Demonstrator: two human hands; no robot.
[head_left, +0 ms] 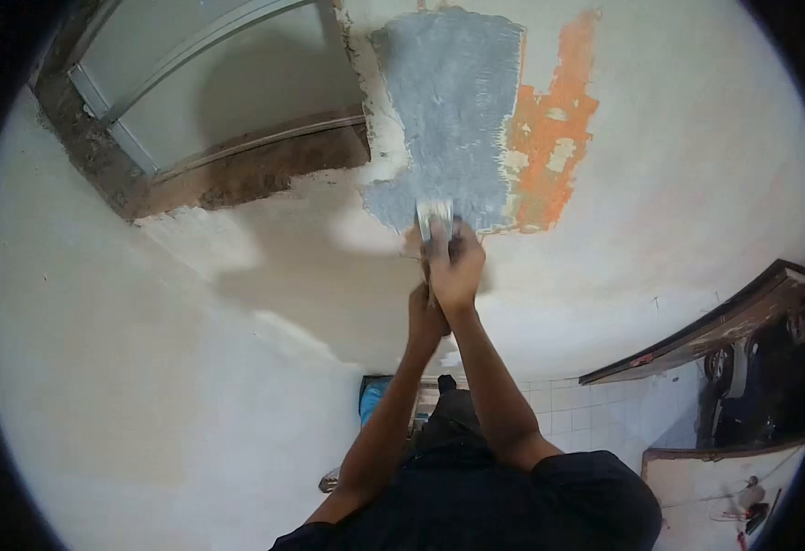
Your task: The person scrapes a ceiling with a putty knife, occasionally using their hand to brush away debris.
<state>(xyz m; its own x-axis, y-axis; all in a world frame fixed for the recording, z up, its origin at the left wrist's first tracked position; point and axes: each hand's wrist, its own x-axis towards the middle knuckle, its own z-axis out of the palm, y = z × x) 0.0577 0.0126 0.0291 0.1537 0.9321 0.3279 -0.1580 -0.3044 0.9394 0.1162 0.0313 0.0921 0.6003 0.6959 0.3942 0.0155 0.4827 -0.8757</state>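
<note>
Both of my hands are closed on one scraper (435, 209), whose flat pale blade rests against the wall at the lower edge of a grey patch (453, 101). My right hand (458, 266) grips it close to the blade, with a finger laid along it. Just below and to the left, my left hand (428, 310) is wrapped around the lower part of the handle, which is mostly hidden by the fingers. Ragged cream paint edges border the grey patch. An orange patch (549, 133) with cream spots adjoins it on the right.
A recessed opening with a rough brown edge (237, 174) and a pale frame (191, 50) lies at upper left. Cream wall (696, 165) extends to the right. Below are floor tiles (572, 404), a blue object (371, 400) and a dark-edged opening (742, 321).
</note>
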